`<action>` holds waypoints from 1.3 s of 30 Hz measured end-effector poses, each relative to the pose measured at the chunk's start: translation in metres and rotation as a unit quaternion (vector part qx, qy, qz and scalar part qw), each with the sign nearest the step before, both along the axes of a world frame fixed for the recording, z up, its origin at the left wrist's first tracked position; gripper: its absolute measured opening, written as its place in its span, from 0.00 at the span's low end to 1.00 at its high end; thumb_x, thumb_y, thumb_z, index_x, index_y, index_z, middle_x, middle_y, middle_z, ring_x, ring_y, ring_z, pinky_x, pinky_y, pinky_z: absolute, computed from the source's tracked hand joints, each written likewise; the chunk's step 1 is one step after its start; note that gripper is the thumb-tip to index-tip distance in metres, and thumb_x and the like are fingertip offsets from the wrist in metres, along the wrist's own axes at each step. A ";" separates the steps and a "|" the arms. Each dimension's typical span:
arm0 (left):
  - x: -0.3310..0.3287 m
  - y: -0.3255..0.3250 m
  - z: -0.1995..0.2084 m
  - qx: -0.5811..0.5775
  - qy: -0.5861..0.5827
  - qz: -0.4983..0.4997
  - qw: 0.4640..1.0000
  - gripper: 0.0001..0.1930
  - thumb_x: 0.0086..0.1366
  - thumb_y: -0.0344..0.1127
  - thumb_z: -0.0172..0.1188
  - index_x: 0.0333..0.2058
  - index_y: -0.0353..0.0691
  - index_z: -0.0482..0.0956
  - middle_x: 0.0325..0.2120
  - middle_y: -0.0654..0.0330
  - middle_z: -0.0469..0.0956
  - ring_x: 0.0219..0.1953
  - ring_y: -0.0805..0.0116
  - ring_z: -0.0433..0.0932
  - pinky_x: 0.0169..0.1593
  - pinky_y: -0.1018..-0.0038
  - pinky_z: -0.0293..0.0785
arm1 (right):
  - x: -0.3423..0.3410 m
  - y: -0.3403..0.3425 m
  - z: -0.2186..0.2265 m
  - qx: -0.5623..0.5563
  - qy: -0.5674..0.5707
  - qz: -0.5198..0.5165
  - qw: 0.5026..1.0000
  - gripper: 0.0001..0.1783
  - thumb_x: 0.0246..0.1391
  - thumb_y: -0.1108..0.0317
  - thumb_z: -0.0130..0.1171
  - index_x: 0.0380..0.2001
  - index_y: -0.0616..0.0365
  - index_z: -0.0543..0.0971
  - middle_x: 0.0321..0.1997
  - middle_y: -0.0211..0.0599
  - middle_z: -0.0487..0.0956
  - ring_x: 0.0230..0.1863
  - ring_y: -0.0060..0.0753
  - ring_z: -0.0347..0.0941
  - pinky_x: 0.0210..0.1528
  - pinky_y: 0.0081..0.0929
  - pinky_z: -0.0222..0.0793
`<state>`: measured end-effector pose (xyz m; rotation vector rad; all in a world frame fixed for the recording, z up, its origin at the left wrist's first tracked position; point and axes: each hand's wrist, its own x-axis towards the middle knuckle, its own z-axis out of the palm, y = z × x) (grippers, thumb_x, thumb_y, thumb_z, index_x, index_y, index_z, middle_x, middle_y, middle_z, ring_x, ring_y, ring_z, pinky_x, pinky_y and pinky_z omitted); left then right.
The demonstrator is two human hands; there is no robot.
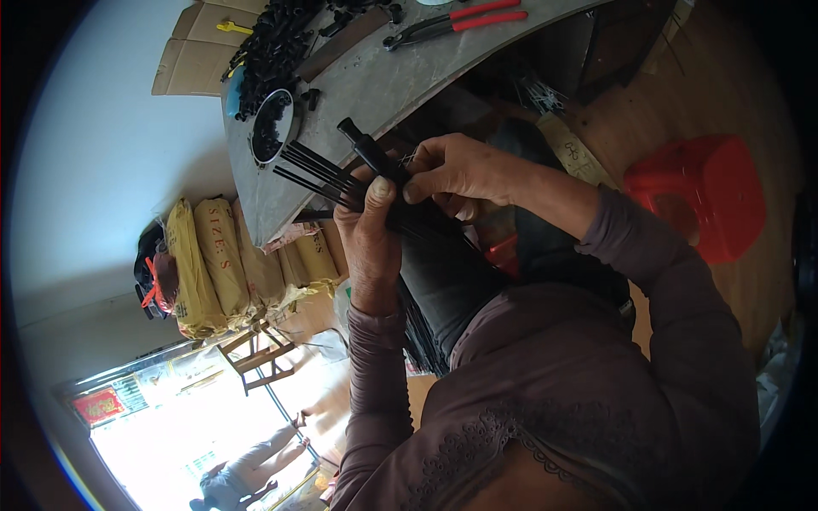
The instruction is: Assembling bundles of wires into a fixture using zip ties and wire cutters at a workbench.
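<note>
My left hand (371, 234) is closed around a bunch of thin black rods (317, 169), whose ends fan out toward the table. Along its thumb stands a black tubular piece (368, 152) with a narrower neck and a flared tip, also in that hand's grip. My right hand (456, 175) meets it from the right, thumb and fingers pinched against the lower side of the tube. Some thin, light-coloured slivers show between the tube and the right fingers. What the right fingertips pinch is hidden. Both hands are above my lap, just off the table edge.
On the grey table (358, 89) are pliers with red handles (486, 21), a heap of black parts (277, 47) and a white bowl (295, 111) of small black pieces. A red plastic stool (716, 196) stands right. Yellow sacks (223, 247), a wooden stool (256, 359) and another person (247, 471) are left.
</note>
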<state>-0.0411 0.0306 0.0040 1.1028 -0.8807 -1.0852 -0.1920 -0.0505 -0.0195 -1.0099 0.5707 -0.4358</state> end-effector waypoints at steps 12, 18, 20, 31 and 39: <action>0.012 -0.003 0.009 0.018 -0.023 -0.103 0.994 0.20 0.65 0.42 0.57 0.48 0.31 0.75 0.39 0.59 0.79 0.42 0.72 0.76 0.50 0.75 0.69 | -0.004 0.003 0.013 -0.047 0.000 -0.022 0.999 0.32 0.36 0.52 0.75 0.37 0.64 0.73 0.29 0.36 0.75 0.27 0.28 0.75 0.24 0.25 0.75; 0.008 0.000 0.010 0.016 0.010 -0.101 0.995 0.20 0.66 0.42 0.55 0.49 0.31 0.74 0.40 0.58 0.78 0.42 0.71 0.76 0.50 0.75 0.69 | 0.000 0.002 0.014 -0.027 0.008 -0.005 1.000 0.31 0.38 0.55 0.75 0.39 0.60 0.70 0.26 0.33 0.73 0.21 0.22 0.73 0.14 0.16 0.67; 0.010 -0.001 0.009 0.013 0.010 -0.104 0.994 0.20 0.66 0.42 0.55 0.49 0.31 0.74 0.40 0.58 0.78 0.43 0.71 0.76 0.50 0.75 0.69 | 0.001 0.001 0.013 -0.029 0.010 -0.002 1.000 0.32 0.38 0.55 0.75 0.40 0.60 0.69 0.27 0.33 0.73 0.21 0.22 0.72 0.14 0.16 0.67; -0.004 0.001 0.001 0.044 0.052 -0.012 0.998 0.21 0.71 0.48 0.46 0.48 0.35 0.72 0.36 0.59 0.78 0.38 0.74 0.76 0.42 0.79 0.73 | 0.029 0.009 -0.005 -0.046 -0.112 -0.076 0.990 0.30 0.48 0.65 0.69 0.51 0.60 0.66 0.33 0.30 0.73 0.25 0.15 0.67 0.25 0.09 0.61; -0.011 -0.015 -0.017 0.018 -0.026 0.141 0.990 0.22 0.72 0.50 0.43 0.45 0.35 0.72 0.26 0.62 0.75 0.25 0.75 0.73 0.30 0.80 0.71 | 0.044 0.021 -0.010 -0.459 0.020 -0.320 0.828 0.18 0.52 0.68 0.64 0.44 0.62 0.72 0.32 0.31 0.76 0.27 0.16 0.71 0.26 0.15 0.67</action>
